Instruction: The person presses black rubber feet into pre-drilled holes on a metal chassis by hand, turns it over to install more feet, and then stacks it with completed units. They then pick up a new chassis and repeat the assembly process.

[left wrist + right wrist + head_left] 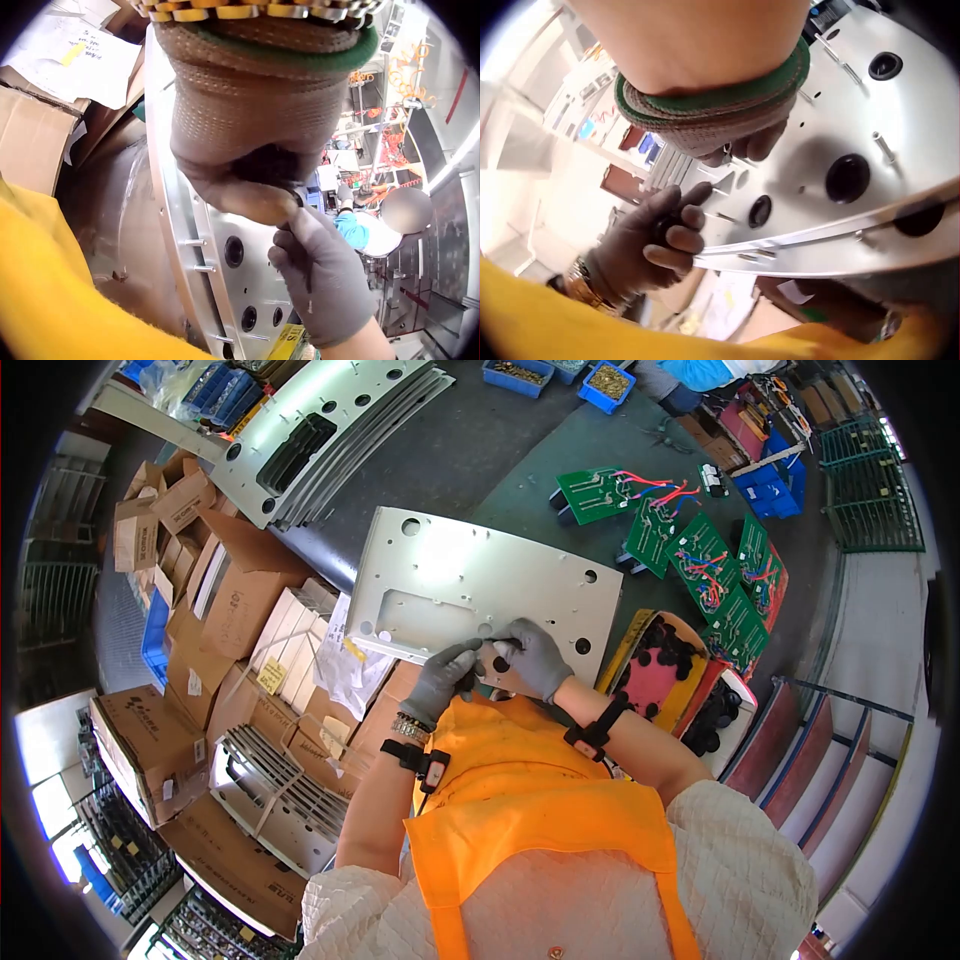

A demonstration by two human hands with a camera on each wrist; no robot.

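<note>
A pale metal panel (520, 575) with studs and round holes lies in front of me on the bench. Black rubber grommets (847, 178) sit in several of its holes. At the panel's near edge, my gloved left hand (445, 678) curls its fingers around a black rubber grommet (664, 225), partly hidden in the palm. Close beside it, my gloved right hand (541, 660) bends its fingers over the same edge. In the left wrist view the right hand's fingertips meet the left thumb; I cannot tell whether they pinch anything.
Boxes of black rubber pieces (665, 660) stand right of the panel. Green circuit boards (700, 550) with red and blue wires lie beyond them. Stacked panels (320, 430) occupy the back left, cardboard boxes (240, 580) the left. Blue bins (606, 385) stand at the far edge.
</note>
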